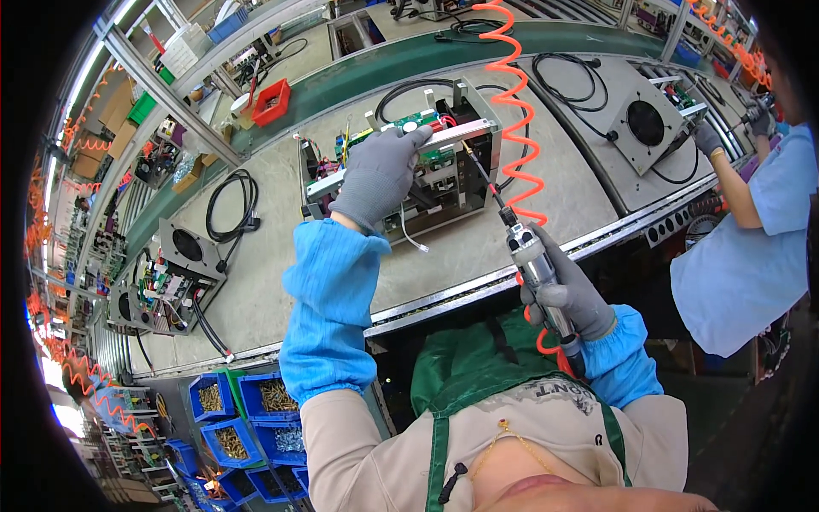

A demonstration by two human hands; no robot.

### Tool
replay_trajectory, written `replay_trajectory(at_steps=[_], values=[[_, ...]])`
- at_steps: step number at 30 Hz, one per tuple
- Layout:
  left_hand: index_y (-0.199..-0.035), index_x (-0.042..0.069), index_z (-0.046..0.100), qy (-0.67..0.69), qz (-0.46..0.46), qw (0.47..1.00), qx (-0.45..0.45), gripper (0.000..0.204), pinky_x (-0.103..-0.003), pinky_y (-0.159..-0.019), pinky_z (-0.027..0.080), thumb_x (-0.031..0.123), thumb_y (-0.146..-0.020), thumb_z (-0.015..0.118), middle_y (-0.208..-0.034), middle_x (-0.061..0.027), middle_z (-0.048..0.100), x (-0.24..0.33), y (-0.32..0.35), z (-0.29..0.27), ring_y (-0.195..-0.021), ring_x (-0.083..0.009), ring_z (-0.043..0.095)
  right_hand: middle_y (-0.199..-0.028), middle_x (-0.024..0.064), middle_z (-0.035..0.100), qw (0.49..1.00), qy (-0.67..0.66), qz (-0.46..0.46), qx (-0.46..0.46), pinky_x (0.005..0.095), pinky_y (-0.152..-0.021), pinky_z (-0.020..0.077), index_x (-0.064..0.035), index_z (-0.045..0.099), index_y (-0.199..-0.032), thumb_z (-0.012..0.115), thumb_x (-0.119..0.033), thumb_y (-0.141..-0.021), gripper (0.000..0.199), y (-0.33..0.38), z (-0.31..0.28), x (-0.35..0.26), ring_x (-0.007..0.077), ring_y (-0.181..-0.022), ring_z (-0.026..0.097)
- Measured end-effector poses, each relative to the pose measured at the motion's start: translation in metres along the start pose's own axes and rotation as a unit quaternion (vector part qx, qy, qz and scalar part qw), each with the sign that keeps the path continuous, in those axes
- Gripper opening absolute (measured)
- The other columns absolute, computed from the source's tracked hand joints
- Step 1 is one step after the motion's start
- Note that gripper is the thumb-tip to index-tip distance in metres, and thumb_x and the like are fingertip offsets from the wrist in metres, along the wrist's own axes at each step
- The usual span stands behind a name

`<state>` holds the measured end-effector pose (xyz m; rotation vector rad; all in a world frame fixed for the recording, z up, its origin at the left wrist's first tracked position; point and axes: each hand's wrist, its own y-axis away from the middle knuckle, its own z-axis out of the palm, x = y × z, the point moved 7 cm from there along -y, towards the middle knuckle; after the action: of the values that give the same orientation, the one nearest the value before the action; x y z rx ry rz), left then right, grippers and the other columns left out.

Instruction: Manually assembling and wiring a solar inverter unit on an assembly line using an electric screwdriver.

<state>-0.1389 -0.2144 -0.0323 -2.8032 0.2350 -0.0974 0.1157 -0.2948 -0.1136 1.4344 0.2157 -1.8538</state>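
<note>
lining the far left: shelving and blue parts bins below the bench edge. sitting on the grey conveyor bench: an open metal chassis at centre. pressing flat, fingers spread, on its top: left hand. wrapping closed around a powered screwdriver with its bit touching the chassis: right hand. trailing upward: orange coiled hose. working at far right: another person.

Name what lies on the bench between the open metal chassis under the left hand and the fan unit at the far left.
In the head view, a coiled black cable lies between the chassis and the fan unit; the rest is bare grey bench.
</note>
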Motion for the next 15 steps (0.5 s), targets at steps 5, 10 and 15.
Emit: replay_trajectory(at_steps=[5,10,15], values=[[-0.126,0.026,0.057,0.000,0.005,1.000,0.014,0.036,-0.044,-0.070,0.052,0.016,-0.091,0.050,-0.091,-0.0124,0.061,0.001,-0.001,-0.001,-0.087,-0.0311,0.063,-0.087,0.0137,0.059,1.000,0.012,0.008,0.005,0.0318,-0.053,0.0503,-0.0193,0.012,-0.154,0.063,-0.011,-0.066,0.102,-0.005,0.002,-0.003,0.0199,-0.056,0.060],[-0.128,0.024,0.058,0.005,-0.007,1.000,-0.011,0.037,-0.044,-0.075,0.051,0.018,-0.092,0.056,-0.096,-0.0138,0.060,0.002,-0.003,-0.001,-0.088,-0.0343,0.062,-0.088,0.0120,0.061,0.992,-0.111,0.054,0.008,0.0296,-0.053,0.0523,-0.0154,0.028,-0.147,0.066,-0.025,-0.078,0.079,0.000,0.005,-0.003,0.0172,-0.058,0.061],[-0.128,0.024,0.058,-0.004,-0.017,1.000,-0.008,0.036,-0.044,-0.075,0.051,0.018,-0.092,0.055,-0.096,-0.0135,0.060,0.001,0.001,0.000,-0.088,-0.0336,0.062,-0.091,0.0125,0.062,0.980,-0.194,-0.012,-0.045,0.0292,-0.057,0.0567,-0.0188,0.032,-0.146,0.062,-0.036,-0.086,0.069,0.003,0.005,-0.023,0.0129,-0.059,0.062]])
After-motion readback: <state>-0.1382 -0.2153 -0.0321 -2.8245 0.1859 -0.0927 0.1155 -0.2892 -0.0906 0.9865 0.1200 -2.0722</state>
